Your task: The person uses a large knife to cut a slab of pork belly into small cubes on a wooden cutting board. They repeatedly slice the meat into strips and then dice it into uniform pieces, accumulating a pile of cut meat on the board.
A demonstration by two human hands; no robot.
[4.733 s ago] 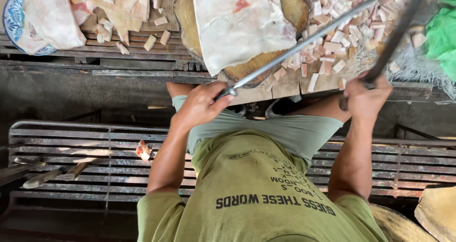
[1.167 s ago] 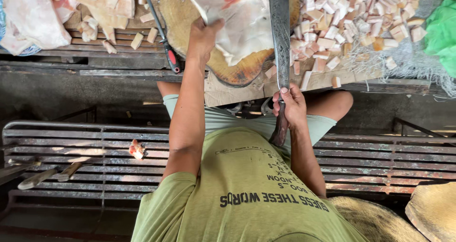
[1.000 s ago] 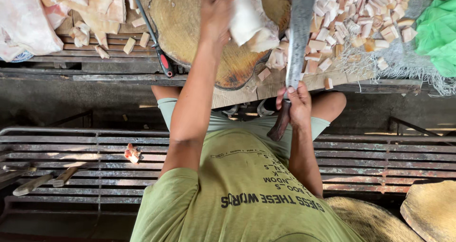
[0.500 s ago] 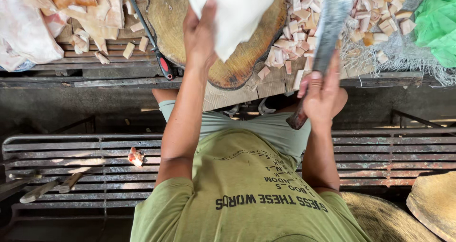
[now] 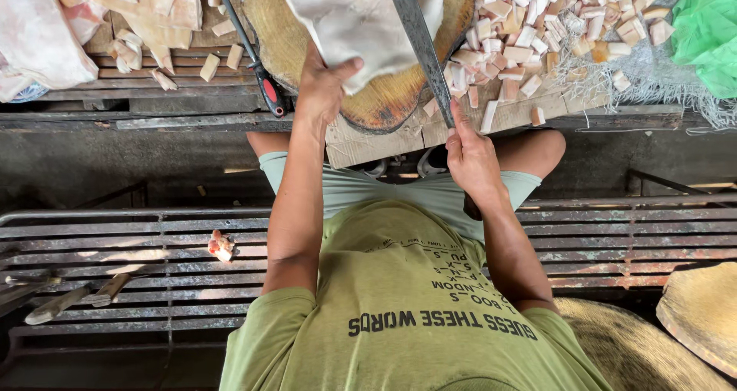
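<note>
Left hand: left hand (image 5: 321, 87) grips the pale slab (image 5: 345, 14) on the round wooden block (image 5: 384, 103).
Right hand: right hand (image 5: 470, 154) clenches the long knife (image 5: 418, 41) across the slab.

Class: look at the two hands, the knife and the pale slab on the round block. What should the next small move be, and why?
Probably bring the knife down through the slab just right of the left hand. The right hand grips the handle with the blade laid across the slab, the left hand pins the slab's near edge on the block, and the cut pieces lie piled to the right.
</note>
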